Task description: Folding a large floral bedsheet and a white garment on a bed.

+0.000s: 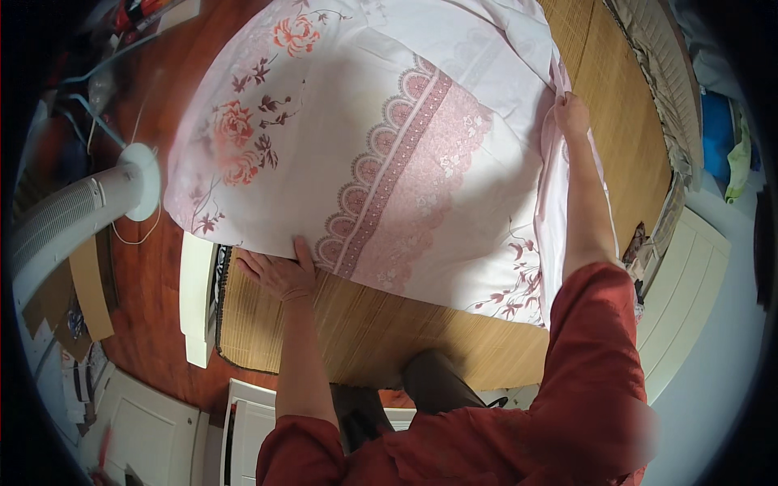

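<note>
We are pinching the floral sheet over the woven mat with our right hand and resting our left hand spread at the sheet's near edge, risking creases if we are pulling unevenly.

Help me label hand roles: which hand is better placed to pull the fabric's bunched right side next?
Probably the right hand: it grips the patterned fabric on that bunched side. The left hand lies spread at the near edge, toward the left, and would have to reach across.
</note>
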The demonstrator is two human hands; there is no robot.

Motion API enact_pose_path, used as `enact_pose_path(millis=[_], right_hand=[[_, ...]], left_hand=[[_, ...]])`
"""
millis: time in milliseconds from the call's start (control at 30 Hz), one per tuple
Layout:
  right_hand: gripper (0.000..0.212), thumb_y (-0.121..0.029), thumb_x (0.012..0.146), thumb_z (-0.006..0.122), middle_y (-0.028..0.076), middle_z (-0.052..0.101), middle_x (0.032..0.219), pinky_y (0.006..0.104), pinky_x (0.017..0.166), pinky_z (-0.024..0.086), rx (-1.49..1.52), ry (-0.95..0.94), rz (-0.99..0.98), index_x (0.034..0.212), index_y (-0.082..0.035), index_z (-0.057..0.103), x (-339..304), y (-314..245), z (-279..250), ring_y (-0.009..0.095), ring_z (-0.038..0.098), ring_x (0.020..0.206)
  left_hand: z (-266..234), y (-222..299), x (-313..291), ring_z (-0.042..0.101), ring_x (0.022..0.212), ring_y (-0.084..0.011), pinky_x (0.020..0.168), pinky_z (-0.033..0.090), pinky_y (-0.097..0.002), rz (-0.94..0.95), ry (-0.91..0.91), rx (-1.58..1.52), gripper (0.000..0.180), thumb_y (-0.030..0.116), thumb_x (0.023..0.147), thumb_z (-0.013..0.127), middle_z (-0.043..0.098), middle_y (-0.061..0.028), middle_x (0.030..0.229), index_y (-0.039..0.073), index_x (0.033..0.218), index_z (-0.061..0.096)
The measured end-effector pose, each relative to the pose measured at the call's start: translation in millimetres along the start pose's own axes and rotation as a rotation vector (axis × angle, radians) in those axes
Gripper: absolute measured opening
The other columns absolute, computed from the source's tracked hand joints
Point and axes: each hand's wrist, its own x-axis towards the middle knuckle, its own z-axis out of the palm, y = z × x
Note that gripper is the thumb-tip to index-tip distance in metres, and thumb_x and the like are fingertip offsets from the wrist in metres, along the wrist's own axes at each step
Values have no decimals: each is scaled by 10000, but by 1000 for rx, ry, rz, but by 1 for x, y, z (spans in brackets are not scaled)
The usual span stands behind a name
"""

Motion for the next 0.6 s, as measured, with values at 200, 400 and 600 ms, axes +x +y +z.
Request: enact_pose_path(millis=[200,400,600], right_hand=[[155,-129,814,555,27,606,907,283,720,437,905,102,-243,918,-20,595,-110,-58,-103,137,549,837],[187,-69,765,537,124,493,1181,429,922,353,786,-430,-995,938,-32,598,-292,-109,-119,307,435,1088],[86,-49,766,525,163,519,1129,342,807,436,924,-395,-778,799,24,558,-347,-115,-130,315,517,979]], left_hand=[[-1,-3,-1,183,1256,-391,1012,111,-503,-22,-21,8,705,464,811,428,262,-231,1331,-39,1285,283],[-10,-8,-6,205,1256,-372,1009,151,-494,-23,17,-94,690,430,823,439,267,-223,1333,-37,1297,256],[-82,14,12,363,1167,-285,936,331,-385,-176,-32,-952,401,212,857,487,372,-186,1249,-9,1188,435]])
